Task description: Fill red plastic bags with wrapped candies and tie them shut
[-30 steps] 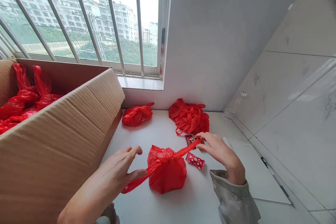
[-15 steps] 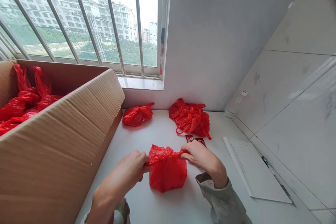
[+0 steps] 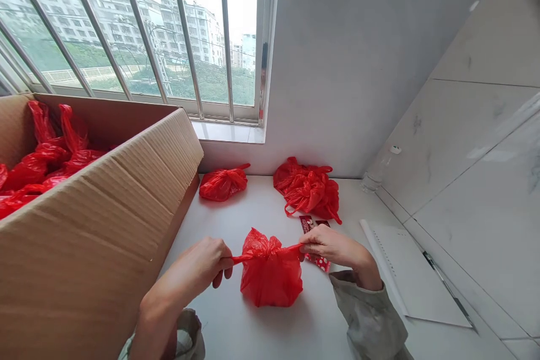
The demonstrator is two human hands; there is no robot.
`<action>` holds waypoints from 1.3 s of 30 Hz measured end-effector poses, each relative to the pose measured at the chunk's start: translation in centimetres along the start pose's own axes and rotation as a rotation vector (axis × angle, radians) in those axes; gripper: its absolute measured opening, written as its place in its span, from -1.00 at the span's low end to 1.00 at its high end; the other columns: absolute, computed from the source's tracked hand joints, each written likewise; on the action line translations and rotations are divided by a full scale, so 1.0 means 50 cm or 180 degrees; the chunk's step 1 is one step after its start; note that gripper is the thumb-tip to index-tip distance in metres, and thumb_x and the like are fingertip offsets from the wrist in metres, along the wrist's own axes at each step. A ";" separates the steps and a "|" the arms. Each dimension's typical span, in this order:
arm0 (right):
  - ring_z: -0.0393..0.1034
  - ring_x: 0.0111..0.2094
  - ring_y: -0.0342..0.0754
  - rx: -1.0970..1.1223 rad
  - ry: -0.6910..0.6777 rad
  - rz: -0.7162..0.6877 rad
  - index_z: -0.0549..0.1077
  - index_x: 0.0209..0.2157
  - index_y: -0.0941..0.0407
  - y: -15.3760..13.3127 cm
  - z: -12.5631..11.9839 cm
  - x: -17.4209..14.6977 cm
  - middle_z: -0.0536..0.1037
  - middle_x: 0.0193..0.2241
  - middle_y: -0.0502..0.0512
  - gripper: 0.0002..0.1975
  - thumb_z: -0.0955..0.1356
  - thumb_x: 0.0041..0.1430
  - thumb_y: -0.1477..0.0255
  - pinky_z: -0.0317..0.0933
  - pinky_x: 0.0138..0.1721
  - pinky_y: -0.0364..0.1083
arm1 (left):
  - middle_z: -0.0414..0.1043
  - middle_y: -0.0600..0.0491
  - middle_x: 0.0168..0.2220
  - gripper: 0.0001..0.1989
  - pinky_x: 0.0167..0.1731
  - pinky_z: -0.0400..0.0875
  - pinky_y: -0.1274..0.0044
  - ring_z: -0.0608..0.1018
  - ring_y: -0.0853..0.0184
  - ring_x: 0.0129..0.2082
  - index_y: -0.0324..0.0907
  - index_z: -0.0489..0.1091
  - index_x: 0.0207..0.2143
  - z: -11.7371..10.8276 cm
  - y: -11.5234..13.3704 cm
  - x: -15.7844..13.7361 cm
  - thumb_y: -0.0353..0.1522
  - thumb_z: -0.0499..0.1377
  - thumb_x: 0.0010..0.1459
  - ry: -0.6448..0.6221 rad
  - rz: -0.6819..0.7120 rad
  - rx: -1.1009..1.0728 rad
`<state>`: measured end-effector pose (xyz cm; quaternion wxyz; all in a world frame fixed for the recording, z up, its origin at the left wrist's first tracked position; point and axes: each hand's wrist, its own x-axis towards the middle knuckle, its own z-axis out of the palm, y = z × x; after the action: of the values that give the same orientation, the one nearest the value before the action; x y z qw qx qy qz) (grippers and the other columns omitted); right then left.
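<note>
A full red plastic bag point(image 3: 271, 281) stands on the white table between my hands, its top gathered in a knot. My left hand point(image 3: 208, 261) is closed on one handle of the bag, pulled out to the left. On the other side my right hand point(image 3: 327, 244) pinches the opposite handle, stretched to the right. Both handles look taut. Partly under my right hand lie dark red printed packets point(image 3: 307, 223), one with a white-dotted end. What is inside the bag cannot be seen.
A big cardboard box point(image 3: 126, 191) holding several red bags point(image 3: 46, 163) fills the left. By the wall lie a small tied red bag point(image 3: 223, 183) and a heap of red bags point(image 3: 307, 188). Rightward are a clear bottle point(image 3: 377, 171), a notebook point(image 3: 417, 275) and a pen point(image 3: 449, 289).
My hands have moved farther apart, drawing the handles out longer and the knot tighter. More of the packets shows beside my right hand. The view has shifted slightly.
</note>
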<state>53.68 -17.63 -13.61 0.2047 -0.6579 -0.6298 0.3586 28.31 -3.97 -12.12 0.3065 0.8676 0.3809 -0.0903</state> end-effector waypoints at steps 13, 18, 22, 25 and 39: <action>0.14 -0.51 -0.15 -0.0068 0.0478 0.0346 0.41 -0.62 0.11 0.021 -0.017 -0.025 0.32 -0.63 -0.05 -0.76 0.27 0.09 0.40 -0.05 -0.50 -0.15 | 0.28 0.07 -0.60 -0.61 -0.55 0.02 0.51 0.26 0.37 -0.60 -0.18 0.39 -0.59 -0.007 0.010 -0.005 -0.18 -0.02 0.15 0.0249 -0.0061 0.0196; 0.18 -0.51 -0.15 0.0290 0.0276 0.0264 0.51 -0.52 0.14 0.045 -0.032 -0.036 0.34 -0.60 -0.04 -0.71 0.26 0.18 0.34 -0.01 -0.48 -0.15 | 0.21 0.10 -0.62 -0.59 -0.56 0.01 0.51 0.24 0.38 -0.61 -0.17 0.34 -0.65 -0.018 0.008 -0.002 -0.19 -0.03 0.16 0.0118 -0.0059 0.0072; 0.18 -0.52 -0.14 0.0186 0.0226 0.0449 0.55 -0.51 0.14 0.050 -0.027 -0.022 0.34 -0.61 -0.03 -0.70 0.27 0.16 0.33 0.01 -0.47 -0.14 | 0.27 0.10 -0.63 -0.63 -0.56 0.04 0.51 0.28 0.37 -0.62 -0.17 0.42 -0.60 -0.012 -0.002 0.007 -0.21 -0.01 0.13 0.0078 -0.0173 0.0112; 0.32 -0.35 -0.04 -0.0331 0.0572 0.0713 0.60 -0.33 0.08 0.029 -0.020 -0.026 0.48 -0.42 0.05 -0.77 0.31 0.08 0.36 0.14 -0.33 -0.12 | 0.41 0.03 -0.50 -0.68 -0.48 0.18 0.48 0.42 0.27 -0.49 -0.18 0.52 -0.35 -0.008 -0.004 -0.004 -0.23 0.02 0.15 0.0231 -0.0242 0.0244; 0.43 -0.12 0.10 -0.1862 0.0610 0.0573 0.48 -0.07 0.11 -0.120 0.146 0.068 0.55 -0.16 0.17 -0.64 0.26 0.13 0.65 0.18 -0.13 -0.02 | 0.43 0.01 0.04 -0.72 -0.03 0.44 0.36 0.50 0.19 0.00 0.02 0.32 0.05 0.045 0.051 -0.118 -0.35 0.11 0.29 0.0966 0.0902 0.0477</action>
<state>44.10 -14.91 -14.81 0.0327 -0.7727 -0.6233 0.1154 26.20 -10.23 -10.45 0.1899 0.9365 0.2892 0.0571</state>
